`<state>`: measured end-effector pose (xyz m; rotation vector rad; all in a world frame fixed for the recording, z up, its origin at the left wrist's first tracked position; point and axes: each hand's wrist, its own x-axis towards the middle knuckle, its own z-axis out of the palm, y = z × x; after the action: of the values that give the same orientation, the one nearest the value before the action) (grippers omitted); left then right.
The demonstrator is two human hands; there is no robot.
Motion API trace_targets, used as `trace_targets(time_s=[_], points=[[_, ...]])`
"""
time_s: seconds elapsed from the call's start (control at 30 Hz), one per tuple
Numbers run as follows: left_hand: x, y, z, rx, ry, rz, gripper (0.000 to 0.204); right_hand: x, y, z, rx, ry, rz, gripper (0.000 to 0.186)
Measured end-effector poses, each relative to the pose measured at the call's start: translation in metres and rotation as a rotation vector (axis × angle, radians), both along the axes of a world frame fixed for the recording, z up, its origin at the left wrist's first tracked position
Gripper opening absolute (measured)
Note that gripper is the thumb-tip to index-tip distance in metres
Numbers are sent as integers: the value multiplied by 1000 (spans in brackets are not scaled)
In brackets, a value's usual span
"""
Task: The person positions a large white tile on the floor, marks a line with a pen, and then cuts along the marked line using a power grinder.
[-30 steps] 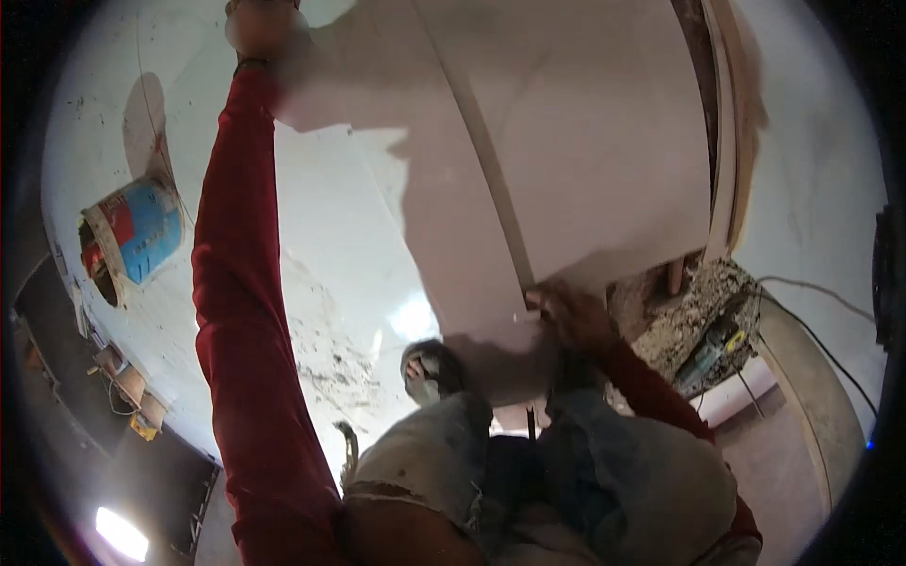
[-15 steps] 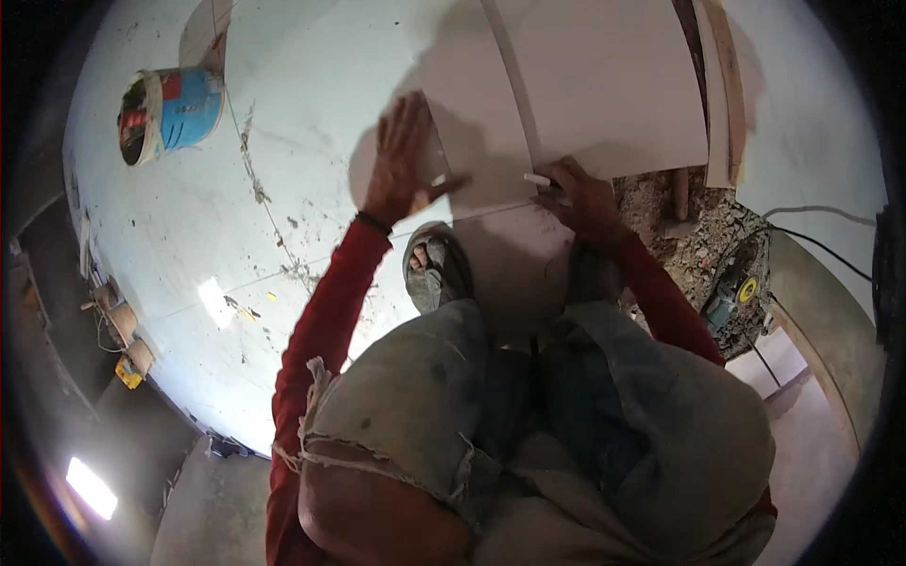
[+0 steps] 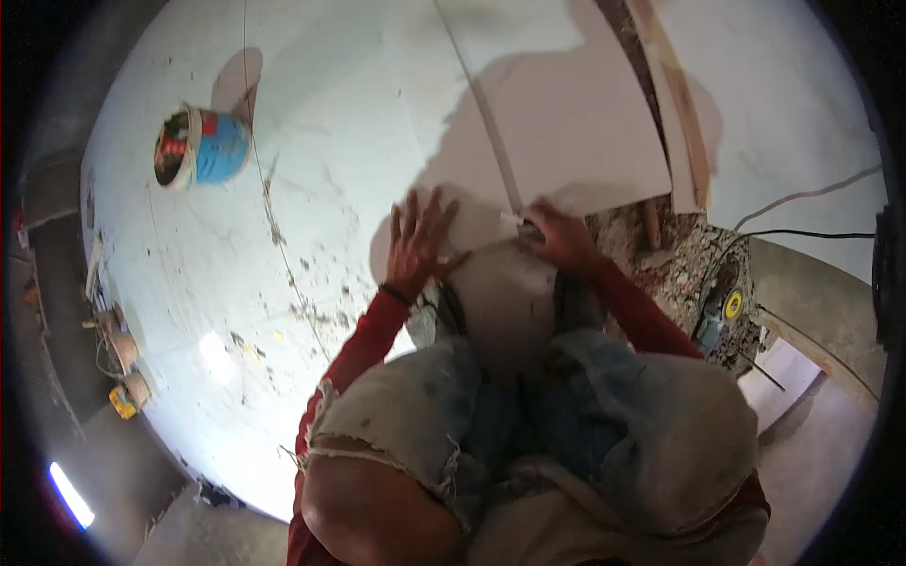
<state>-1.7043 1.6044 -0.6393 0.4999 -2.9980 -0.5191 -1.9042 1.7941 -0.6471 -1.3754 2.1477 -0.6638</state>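
Note:
My left hand (image 3: pixel 416 247) lies with spread fingers on a pale floor tile (image 3: pixel 462 269) in front of my knees. It holds nothing. Close by on its right, my right hand (image 3: pixel 563 241) is closed round a small stick-like thing (image 3: pixel 512 219) with a white end and a dark part. Its exact kind is too small to make out. That hand rests at the near end of a narrow grey joint (image 3: pixel 483 104), which runs away from me between large tiles. My shadow falls across the tiles beyond both hands.
A blue and white bucket (image 3: pixel 223 148) stands at the far left. Right of my right hand is exposed rubble (image 3: pixel 670 247), with an angle grinder (image 3: pixel 725 313) and black cable (image 3: pixel 812 233). A wooden strip (image 3: pixel 687 123) lies at the far right. Debris dots the left tiles.
The view has shifted a little. My left hand has come nearer to me and closer to the right hand. The right hand keeps the small stick-like thing and has moved slightly left and nearer.

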Motion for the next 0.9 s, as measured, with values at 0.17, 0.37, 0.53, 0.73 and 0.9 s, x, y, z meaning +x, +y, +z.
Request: trace_targets(time_s=[0.17, 0.37, 0.53, 0.73, 0.9], points=[[-29, -10, 29, 3, -61, 2, 72, -33, -7, 43, -79, -252, -183, 29], [-93, -49, 32, -5, 0, -22, 86, -115, -110, 53, -575, -176, -369, 20], [-123, -51, 38, 11, -254, -72, 111, -194, -231, 17, -815, -379, -447, 21], [-131, -43, 38, -26, -346, -29, 119, -243, -353, -23, -745, -239, -410, 23], [-129, -47, 38, -50, -352, -14, 119, -241, -385, -33, -575, -34, -379, 24]])
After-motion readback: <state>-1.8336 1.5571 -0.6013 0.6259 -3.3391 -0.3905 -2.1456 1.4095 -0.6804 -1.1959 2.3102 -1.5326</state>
